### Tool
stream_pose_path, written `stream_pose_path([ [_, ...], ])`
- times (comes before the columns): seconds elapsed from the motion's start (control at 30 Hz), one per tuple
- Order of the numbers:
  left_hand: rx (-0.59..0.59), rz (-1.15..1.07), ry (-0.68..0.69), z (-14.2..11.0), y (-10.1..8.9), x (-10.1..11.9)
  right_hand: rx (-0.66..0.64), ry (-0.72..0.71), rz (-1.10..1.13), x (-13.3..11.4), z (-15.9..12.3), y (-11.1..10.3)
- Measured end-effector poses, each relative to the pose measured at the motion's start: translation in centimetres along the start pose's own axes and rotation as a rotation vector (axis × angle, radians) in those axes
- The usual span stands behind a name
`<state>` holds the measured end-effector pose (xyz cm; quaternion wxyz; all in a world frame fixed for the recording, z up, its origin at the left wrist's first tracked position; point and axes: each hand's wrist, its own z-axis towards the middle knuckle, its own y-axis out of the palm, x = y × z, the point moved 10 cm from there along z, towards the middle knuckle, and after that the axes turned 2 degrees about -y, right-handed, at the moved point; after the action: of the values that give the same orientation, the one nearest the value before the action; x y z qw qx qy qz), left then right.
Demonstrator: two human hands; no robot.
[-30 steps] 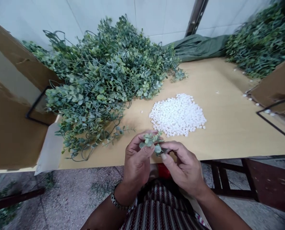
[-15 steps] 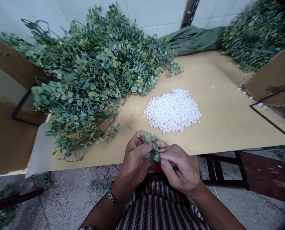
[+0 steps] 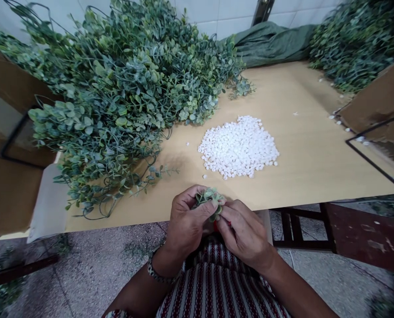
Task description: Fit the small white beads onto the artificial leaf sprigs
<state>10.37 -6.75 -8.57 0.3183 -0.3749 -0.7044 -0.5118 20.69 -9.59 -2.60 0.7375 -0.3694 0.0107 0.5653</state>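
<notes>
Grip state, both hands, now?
Left hand: closed, holding a sprig.
Right hand: closed, fingers against the same sprig; what they pinch is hidden.

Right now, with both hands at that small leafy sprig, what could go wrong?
The leafy sprig is held by the left hand and right hand by the table's front edge; if the fingers slip, it might drop to the floor.
The white pieces lie loose just beyond; a careless sweep could scatter them.
</notes>
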Motion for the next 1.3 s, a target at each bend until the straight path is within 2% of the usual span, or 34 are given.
stream_pose_path([
  [0.2,0.016,0.131,0.174,-0.5,-0.2,1.2,-0.084,0.008,0.050,0.1,-0.4,-0.1],
  [0.33,0.027,0.238,0.202,-0.6,0.0,2.0,0.016,0.071,0.124,1.4,-0.3,-2.6],
  [0.43,0.031,0.423,0.259,-0.9,0.5,3.0,0.057,0.180,0.183,2.9,0.5,-3.9],
  [0.57,-0.074,0.670,0.406,-1.5,2.1,3.8,0.020,0.229,0.280,3.5,3.1,-4.2],
  [0.67,-0.170,0.768,0.486,-1.9,3.1,3.5,-0.107,0.231,0.363,3.1,4.7,-3.1],
  [0.77,-0.266,0.801,0.523,-2.4,3.7,3.3,-0.202,0.210,0.448,2.6,5.2,-2.4],
  [0.83,-0.314,0.783,0.475,-2.5,3.8,3.2,-0.240,0.193,0.458,2.7,5.1,-2.0],
  [0.9,-0.304,0.727,0.395,-2.3,3.3,3.3,-0.247,0.166,0.354,3.4,5.1,-1.7],
  [1.0,-0.156,0.614,0.267,-1.5,1.2,3.8,-0.263,0.068,0.038,4.5,5.8,-0.6],
  [1.07,-0.040,0.533,0.193,-1.0,-0.6,3.8,-0.349,-0.041,-0.158,4.6,6.3,1.4],
  [1.13,0.023,0.444,0.135,-0.6,-1.9,3.4,-0.438,-0.164,-0.316,4.3,6.5,3.5],
  [1.2,0.033,0.350,0.103,-0.2,-2.6,3.0,-0.478,-0.261,-0.424,3.8,6.5,5.0],
  [1.3,-0.001,0.212,0.041,0.3,-2.7,2.3,-0.454,-0.328,-0.470,3.3,6.4,5.7],
])
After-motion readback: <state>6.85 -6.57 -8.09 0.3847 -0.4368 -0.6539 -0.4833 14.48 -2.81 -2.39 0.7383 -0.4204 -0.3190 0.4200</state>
